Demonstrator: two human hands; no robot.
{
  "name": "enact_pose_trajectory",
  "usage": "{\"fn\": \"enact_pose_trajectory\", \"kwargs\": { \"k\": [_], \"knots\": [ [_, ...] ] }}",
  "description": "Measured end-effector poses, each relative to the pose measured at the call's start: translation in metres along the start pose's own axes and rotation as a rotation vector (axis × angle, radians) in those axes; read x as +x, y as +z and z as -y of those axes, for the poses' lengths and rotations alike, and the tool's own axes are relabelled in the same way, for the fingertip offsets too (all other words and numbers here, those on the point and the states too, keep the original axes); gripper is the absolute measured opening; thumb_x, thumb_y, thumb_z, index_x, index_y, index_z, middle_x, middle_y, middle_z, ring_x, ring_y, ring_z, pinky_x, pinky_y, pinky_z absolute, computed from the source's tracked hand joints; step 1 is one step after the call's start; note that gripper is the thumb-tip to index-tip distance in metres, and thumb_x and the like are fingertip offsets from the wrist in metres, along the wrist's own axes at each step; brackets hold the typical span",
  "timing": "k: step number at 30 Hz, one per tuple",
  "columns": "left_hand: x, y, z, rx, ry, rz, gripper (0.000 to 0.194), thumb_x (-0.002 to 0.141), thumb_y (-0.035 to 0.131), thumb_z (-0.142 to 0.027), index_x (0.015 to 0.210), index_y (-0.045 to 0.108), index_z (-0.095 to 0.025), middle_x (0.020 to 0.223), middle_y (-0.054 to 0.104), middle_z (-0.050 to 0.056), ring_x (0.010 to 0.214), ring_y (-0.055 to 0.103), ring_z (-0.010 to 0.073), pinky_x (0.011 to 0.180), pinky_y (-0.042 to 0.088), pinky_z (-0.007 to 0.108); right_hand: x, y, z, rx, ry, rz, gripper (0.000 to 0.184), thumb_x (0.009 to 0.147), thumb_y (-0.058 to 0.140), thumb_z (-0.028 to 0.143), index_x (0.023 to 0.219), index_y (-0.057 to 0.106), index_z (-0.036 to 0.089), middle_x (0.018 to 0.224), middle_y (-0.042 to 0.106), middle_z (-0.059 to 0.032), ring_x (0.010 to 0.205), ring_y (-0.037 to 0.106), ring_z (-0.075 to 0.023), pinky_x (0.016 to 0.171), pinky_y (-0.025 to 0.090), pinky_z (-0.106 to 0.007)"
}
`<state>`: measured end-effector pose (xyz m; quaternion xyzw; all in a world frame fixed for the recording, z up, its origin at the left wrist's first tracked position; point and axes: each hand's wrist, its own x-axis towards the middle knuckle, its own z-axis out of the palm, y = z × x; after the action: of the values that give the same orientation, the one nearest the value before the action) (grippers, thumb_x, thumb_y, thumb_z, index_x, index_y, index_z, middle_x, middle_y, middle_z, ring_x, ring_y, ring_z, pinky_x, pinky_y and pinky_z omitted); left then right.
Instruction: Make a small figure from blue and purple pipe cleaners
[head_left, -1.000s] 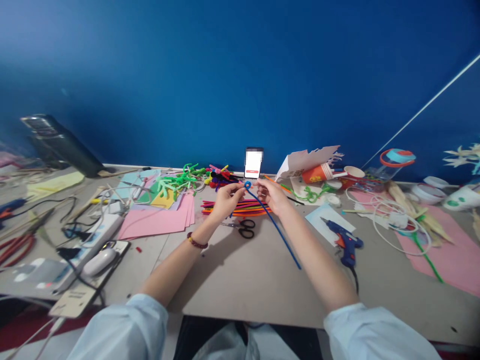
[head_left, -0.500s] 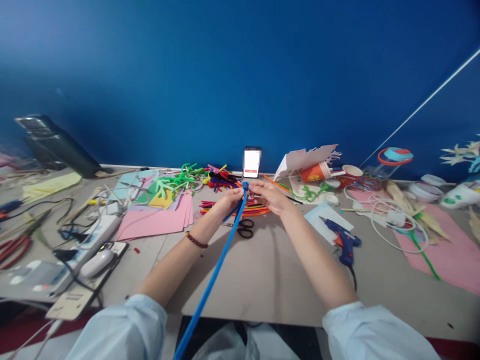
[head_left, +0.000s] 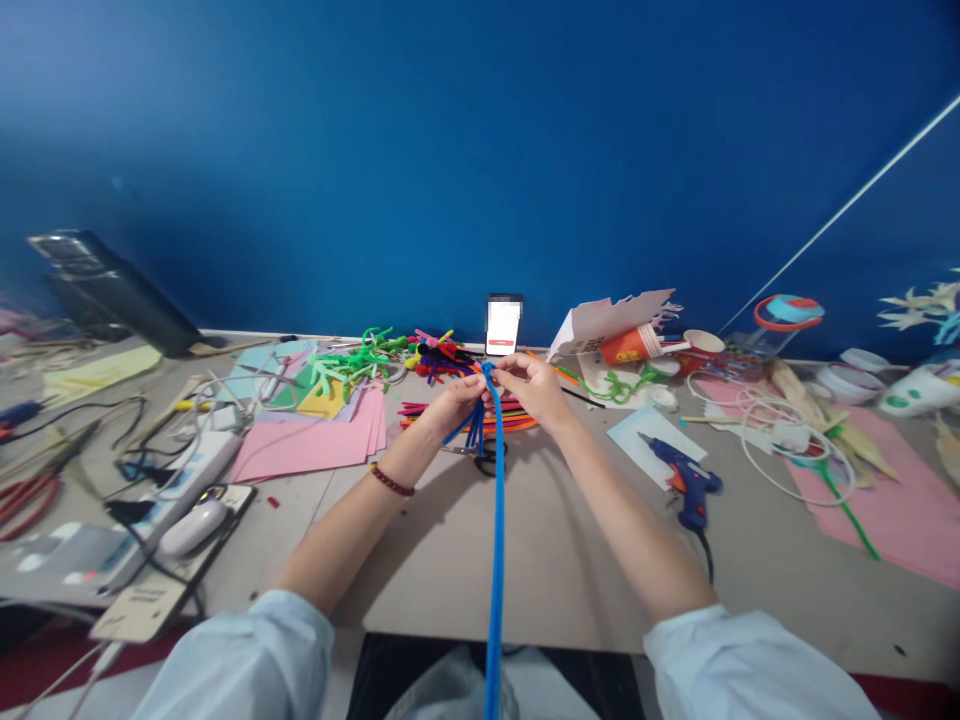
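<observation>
Fingers of both hands pinching blue pipe cleaners, scissors partly hidden, phone behind

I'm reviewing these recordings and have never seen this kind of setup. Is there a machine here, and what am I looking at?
There's no machine, just a person working with two bare hands. One camera, worn on the head, looks forward and down, so the person's forearms reach in from the bottom.

The left hand holds blue fuzzy strands; one long strand hangs down toward the camera. The right hand has its fingertips at the top of it, too small to tell how firmly.

On the table, pink paper and a power strip lie to the left, and a blue glue gun to the right. Colored strands lie behind the hands, and a phone stands near the blue wall.
</observation>
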<state>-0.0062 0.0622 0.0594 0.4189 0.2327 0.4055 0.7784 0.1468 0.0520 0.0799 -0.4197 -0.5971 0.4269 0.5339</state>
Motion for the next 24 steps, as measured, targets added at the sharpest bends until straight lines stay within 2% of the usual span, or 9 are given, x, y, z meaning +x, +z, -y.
{"fn": "enact_pose_trajectory", "kwargs": {
  "k": [3,9,11,13,16,18,21,24],
  "knots": [
    [0.000,0.001,0.002,0.043,0.040,-0.064,0.027,0.062,0.076,-0.030,0.068,0.056,-0.013,0.058,0.052,-0.002,0.050,0.049,0.0083,0.050,0.041,0.021,0.000,-0.001,-0.003,-0.113,-0.045,-0.025,0.017,0.069,0.066,0.035,0.076,0.062,0.019,0.071,0.064,-0.0008,0.063,0.060,-0.0149,0.062,0.048,-0.029],
    [0.000,0.001,0.007,0.232,0.161,-0.146,0.026,0.067,0.072,-0.036,0.068,0.057,-0.014,0.059,0.053,-0.003,0.050,0.050,0.0068,0.052,0.040,0.019,0.000,-0.001,0.000,-0.148,0.030,-0.049,0.012,0.069,0.064,0.031,0.072,0.064,0.019,0.072,0.067,-0.0028,0.068,0.061,-0.0180,0.068,0.047,-0.031],
    [-0.001,0.001,0.007,0.299,0.193,-0.145,0.026,0.069,0.070,-0.037,0.068,0.058,-0.014,0.060,0.053,-0.003,0.050,0.050,0.0064,0.051,0.040,0.019,-0.003,0.001,0.003,-0.186,-0.011,-0.065,0.010,0.071,0.062,0.030,0.072,0.063,0.020,0.073,0.066,-0.0030,0.069,0.061,-0.0182,0.067,0.047,-0.031],
    [-0.002,0.002,0.006,0.335,0.210,-0.145,0.027,0.069,0.069,-0.038,0.067,0.058,-0.014,0.060,0.054,-0.002,0.049,0.050,0.0062,0.050,0.039,0.019,-0.006,0.004,0.007,-0.261,-0.110,-0.096,0.008,0.074,0.059,0.028,0.072,0.062,0.021,0.074,0.065,-0.0034,0.071,0.059,-0.0184,0.067,0.047,-0.031],
    [-0.003,0.005,0.004,0.305,0.195,-0.165,0.026,0.067,0.070,-0.037,0.066,0.058,-0.014,0.059,0.053,-0.003,0.049,0.049,0.0061,0.049,0.040,0.019,-0.010,0.008,0.010,-0.369,-0.277,-0.139,0.010,0.078,0.053,0.025,0.072,0.060,0.022,0.078,0.061,-0.0048,0.076,0.057,-0.0192,0.067,0.046,-0.030],
    [-0.004,0.007,0.003,0.232,0.157,-0.189,0.026,0.064,0.072,-0.036,0.068,0.058,-0.015,0.059,0.053,-0.003,0.050,0.049,0.0065,0.049,0.041,0.019,-0.012,0.010,0.011,-0.392,-0.328,-0.148,0.012,0.080,0.050,0.023,0.072,0.059,0.022,0.079,0.060,-0.0054,0.077,0.056,-0.0192,0.066,0.045,-0.030],
    [-0.004,0.009,0.002,0.140,0.111,-0.204,0.028,0.060,0.075,-0.034,0.073,0.059,-0.015,0.060,0.053,-0.003,0.052,0.051,0.0072,0.050,0.043,0.019,-0.013,0.012,0.011,-0.354,-0.313,-0.172,0.013,0.080,0.051,0.025,0.072,0.060,0.022,0.079,0.060,-0.0049,0.076,0.057,-0.0186,0.066,0.045,-0.029],
    [-0.005,0.010,0.001,0.112,0.093,-0.184,0.029,0.060,0.076,-0.033,0.073,0.059,-0.014,0.060,0.054,-0.002,0.052,0.050,0.0073,0.048,0.044,0.019,-0.011,0.012,0.009,-0.243,-0.207,-0.210,0.011,0.076,0.058,0.030,0.070,0.062,0.022,0.078,0.063,-0.0042,0.076,0.059,-0.0190,0.066,0.046,-0.029]
  ]
}}
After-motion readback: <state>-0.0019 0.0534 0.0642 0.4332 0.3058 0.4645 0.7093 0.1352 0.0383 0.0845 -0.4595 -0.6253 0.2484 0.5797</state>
